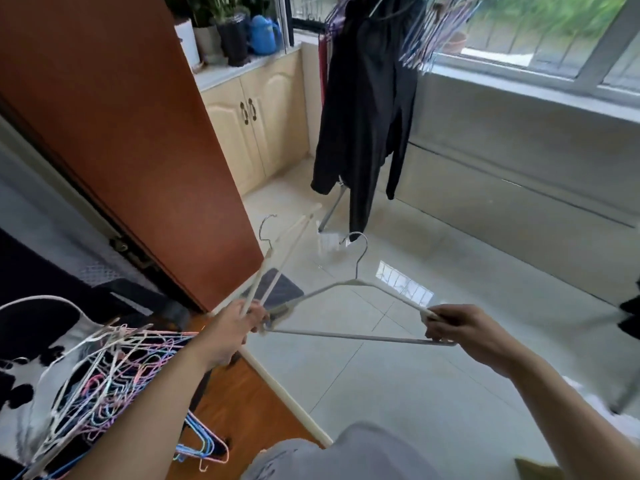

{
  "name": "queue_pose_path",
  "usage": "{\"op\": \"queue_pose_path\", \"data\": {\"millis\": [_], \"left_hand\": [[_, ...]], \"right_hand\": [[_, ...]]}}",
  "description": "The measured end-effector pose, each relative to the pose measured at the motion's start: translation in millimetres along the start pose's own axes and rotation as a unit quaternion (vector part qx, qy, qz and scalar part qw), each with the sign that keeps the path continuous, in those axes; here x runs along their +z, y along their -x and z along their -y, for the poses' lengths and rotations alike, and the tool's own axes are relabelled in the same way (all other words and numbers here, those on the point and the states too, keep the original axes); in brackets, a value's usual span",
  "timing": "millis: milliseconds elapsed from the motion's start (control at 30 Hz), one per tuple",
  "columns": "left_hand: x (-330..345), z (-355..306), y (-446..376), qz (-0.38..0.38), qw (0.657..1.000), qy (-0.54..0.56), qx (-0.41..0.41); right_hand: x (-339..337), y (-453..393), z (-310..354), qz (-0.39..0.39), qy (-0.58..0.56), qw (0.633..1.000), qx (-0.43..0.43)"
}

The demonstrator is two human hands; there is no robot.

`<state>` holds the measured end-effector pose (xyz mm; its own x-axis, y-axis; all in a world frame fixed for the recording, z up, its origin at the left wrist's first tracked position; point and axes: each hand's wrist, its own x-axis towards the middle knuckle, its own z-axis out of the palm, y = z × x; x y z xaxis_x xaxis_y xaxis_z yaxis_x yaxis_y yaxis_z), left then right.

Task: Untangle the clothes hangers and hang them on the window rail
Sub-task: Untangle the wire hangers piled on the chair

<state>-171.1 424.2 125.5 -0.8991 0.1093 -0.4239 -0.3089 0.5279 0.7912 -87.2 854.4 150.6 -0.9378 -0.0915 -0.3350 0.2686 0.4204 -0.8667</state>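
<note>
Fingers [437, 318] of the right hand [460, 329] pinch a white wire hanger [356, 308]; left hand [239, 323] grips another cream hanger [277, 261], apparently pulling them apart.

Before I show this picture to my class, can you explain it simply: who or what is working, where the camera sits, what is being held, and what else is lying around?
No machine is at work here: these are a person's two bare hands. The single picture comes from a camera worn on the person's head, looking forward and down.

The right hand grips one end of a white hanger. The left hand holds its other end and also a second white hanger, seen edge-on and pointing away.

At lower left a tangled pile of hangers in white, pink and blue waits on a black-and-white surface. At the top, more hangers already hang by the window, beside a black garment. The floor is pale tile.
</note>
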Motion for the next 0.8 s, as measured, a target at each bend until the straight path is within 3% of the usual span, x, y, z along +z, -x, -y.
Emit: {"op": "queue_pose_path", "data": {"millis": [300,800], "left_hand": [[42.4,-60.9,-9.9,0.073,0.994,-0.026,0.073],[70.0,-98.4,-83.1,0.133,0.982,-0.115,0.073]], "right_hand": [[-39.5,30.0,-29.0,-0.04,-0.046,0.998,0.03],[-64.5,20.0,-45.0,-0.093,-0.103,0.986,0.092]]}}
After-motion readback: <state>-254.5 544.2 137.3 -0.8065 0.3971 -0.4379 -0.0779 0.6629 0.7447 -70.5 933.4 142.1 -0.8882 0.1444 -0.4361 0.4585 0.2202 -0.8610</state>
